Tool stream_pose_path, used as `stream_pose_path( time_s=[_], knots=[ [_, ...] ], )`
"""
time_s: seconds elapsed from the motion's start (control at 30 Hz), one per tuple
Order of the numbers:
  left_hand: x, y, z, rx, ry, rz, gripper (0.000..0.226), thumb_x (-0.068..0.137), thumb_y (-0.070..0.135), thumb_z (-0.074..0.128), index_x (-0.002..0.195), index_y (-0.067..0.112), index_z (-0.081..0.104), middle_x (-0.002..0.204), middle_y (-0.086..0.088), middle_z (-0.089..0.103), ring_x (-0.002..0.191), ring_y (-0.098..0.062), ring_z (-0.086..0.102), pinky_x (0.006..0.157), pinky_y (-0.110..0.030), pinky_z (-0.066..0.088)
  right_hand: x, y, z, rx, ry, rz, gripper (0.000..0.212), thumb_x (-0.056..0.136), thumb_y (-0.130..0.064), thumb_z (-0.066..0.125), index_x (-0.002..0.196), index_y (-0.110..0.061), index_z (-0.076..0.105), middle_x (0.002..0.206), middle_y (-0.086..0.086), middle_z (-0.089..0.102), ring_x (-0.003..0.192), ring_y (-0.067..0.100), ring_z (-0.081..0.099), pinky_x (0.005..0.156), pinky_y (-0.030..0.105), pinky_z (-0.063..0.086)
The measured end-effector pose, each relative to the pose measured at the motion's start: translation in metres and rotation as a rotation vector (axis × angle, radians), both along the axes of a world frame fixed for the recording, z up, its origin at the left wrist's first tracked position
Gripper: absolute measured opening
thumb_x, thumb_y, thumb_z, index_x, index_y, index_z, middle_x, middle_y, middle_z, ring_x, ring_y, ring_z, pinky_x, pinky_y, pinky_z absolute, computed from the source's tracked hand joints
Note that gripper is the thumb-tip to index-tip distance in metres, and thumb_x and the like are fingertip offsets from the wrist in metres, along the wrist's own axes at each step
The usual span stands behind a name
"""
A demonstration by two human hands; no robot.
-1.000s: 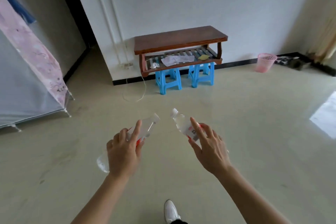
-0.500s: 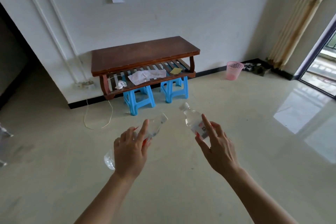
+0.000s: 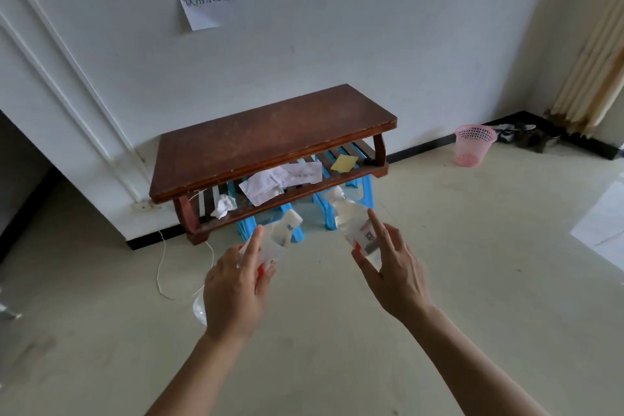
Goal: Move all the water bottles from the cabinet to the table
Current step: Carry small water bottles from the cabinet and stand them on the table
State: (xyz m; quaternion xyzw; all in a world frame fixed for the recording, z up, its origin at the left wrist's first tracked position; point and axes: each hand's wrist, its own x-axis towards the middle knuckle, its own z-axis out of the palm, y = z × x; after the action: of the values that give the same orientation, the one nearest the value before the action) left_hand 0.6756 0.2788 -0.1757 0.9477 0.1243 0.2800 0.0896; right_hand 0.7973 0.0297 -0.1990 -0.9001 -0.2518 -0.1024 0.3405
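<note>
Clear left bottle (image 3: pixel 282 235) gripped by left hand (image 3: pixel 233 284), right bottle (image 3: pixel 351 223) by right hand (image 3: pixel 395 273), two bottles, one table (image 3: pixel 270 132)

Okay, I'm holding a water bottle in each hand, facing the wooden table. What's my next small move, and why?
Probably step closer and bring both over the wooden table. The left hand grips the left water bottle and the right hand grips the right water bottle, both in mid-air short of its near edge; its top is bare.
</note>
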Motion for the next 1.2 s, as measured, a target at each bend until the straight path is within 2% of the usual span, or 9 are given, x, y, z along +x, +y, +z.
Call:
stream_pose_path(
  time_s=[0.17, 0.27, 0.4, 0.5, 0.77, 0.87, 0.97, 1.1, 1.2],
  knots=[
    [0.075, 0.064, 0.009, -0.084, -0.049, 0.115, 0.067, 0.092, 0.042, 0.062, 0.151, 0.018, 0.043, 0.106, -0.006, 0.062, 0.088, -0.028, 0.066, 0.068, -0.04, 0.055, 0.103, 0.079, 0.018, -0.01, 0.005, 0.062, 0.082, 0.097, -0.052, 0.057, 0.159, -0.043, 0.004, 0.136, 0.003, 0.052, 0.093, 0.018, 0.064, 0.053, 0.024, 0.049],
    [0.113, 0.108, 0.005, -0.129, -0.07, 0.17, 0.066, 0.091, 0.045, 0.059, 0.15, 0.018, 0.044, 0.108, -0.006, 0.063, 0.088, -0.028, 0.068, 0.065, -0.038, 0.054, 0.15, 0.133, 0.015, -0.015, 0.017, 0.119, 0.084, 0.097, -0.055, 0.055, 0.156, -0.051, -0.005, 0.137, 0.0, 0.05, 0.086, 0.013, 0.062, 0.053, 0.027, 0.052],
    [0.171, 0.181, -0.015, -0.225, -0.092, 0.243, 0.07, 0.091, 0.051, 0.058, 0.151, 0.021, 0.041, 0.113, -0.007, 0.063, 0.095, -0.027, 0.067, 0.065, -0.036, 0.054, 0.208, 0.214, 0.0, -0.02, 0.034, 0.146, 0.08, 0.097, -0.05, 0.059, 0.156, -0.049, 0.006, 0.146, -0.002, 0.049, 0.114, 0.02, 0.063, 0.06, 0.027, 0.055],
    [0.222, 0.245, -0.025, -0.279, -0.109, 0.23, 0.074, 0.091, 0.059, 0.052, 0.154, 0.023, 0.035, 0.126, -0.006, 0.06, 0.108, -0.025, 0.064, 0.069, -0.038, 0.056, 0.25, 0.28, -0.003, 0.017, 0.027, 0.139, 0.078, 0.095, -0.054, 0.057, 0.155, -0.048, 0.008, 0.145, -0.004, 0.05, 0.105, 0.02, 0.067, 0.061, 0.027, 0.053],
    [0.342, 0.387, -0.003, -0.245, -0.075, 0.179, 0.081, 0.089, 0.062, 0.058, 0.153, 0.017, 0.036, 0.117, -0.007, 0.064, 0.092, -0.024, 0.07, 0.053, -0.021, 0.043, 0.359, 0.415, 0.024, 0.01, 0.05, 0.037, 0.082, 0.094, -0.054, 0.061, 0.16, -0.038, 0.014, 0.152, -0.003, 0.047, 0.119, 0.02, 0.061, 0.082, 0.035, 0.058],
    [0.382, 0.419, -0.01, -0.232, -0.067, 0.177, 0.08, 0.089, 0.052, 0.069, 0.151, 0.011, 0.039, 0.121, -0.01, 0.065, 0.099, -0.027, 0.07, 0.061, -0.023, 0.043, 0.398, 0.446, 0.016, 0.032, 0.065, 0.028, 0.083, 0.092, -0.048, 0.067, 0.159, -0.034, 0.02, 0.147, 0.003, 0.052, 0.113, 0.023, 0.065, 0.077, 0.04, 0.059],
    [0.435, 0.455, -0.025, -0.277, -0.044, 0.192, 0.083, 0.086, 0.058, 0.064, 0.15, 0.011, 0.039, 0.127, -0.01, 0.066, 0.106, -0.027, 0.068, 0.068, -0.029, 0.051, 0.454, 0.483, 0.001, 0.041, 0.083, 0.038, 0.083, 0.091, -0.044, 0.072, 0.158, -0.03, 0.026, 0.144, 0.005, 0.055, 0.107, 0.027, 0.068, 0.076, 0.042, 0.058],
    [0.501, 0.494, -0.04, -0.423, -0.042, 0.289, 0.085, 0.08, 0.053, 0.078, 0.146, 0.012, 0.044, 0.128, -0.008, 0.065, 0.112, -0.028, 0.065, 0.082, -0.04, 0.055, 0.522, 0.527, -0.018, 0.087, 0.112, 0.08, 0.085, 0.088, -0.046, 0.074, 0.156, -0.028, 0.027, 0.143, 0.004, 0.059, 0.107, 0.026, 0.07, 0.078, 0.041, 0.059],
    [0.558, 0.528, -0.041, -0.595, -0.043, 0.367, 0.077, 0.075, 0.052, 0.081, 0.139, 0.02, 0.05, 0.121, 0.001, 0.066, 0.11, -0.021, 0.064, 0.086, -0.04, 0.055, 0.583, 0.56, -0.025, 0.082, 0.123, 0.099, 0.091, 0.081, -0.045, 0.081, 0.153, -0.026, 0.028, 0.121, 0.005, 0.072, 0.088, 0.025, 0.074, 0.07, 0.034, 0.057]
  ],
)
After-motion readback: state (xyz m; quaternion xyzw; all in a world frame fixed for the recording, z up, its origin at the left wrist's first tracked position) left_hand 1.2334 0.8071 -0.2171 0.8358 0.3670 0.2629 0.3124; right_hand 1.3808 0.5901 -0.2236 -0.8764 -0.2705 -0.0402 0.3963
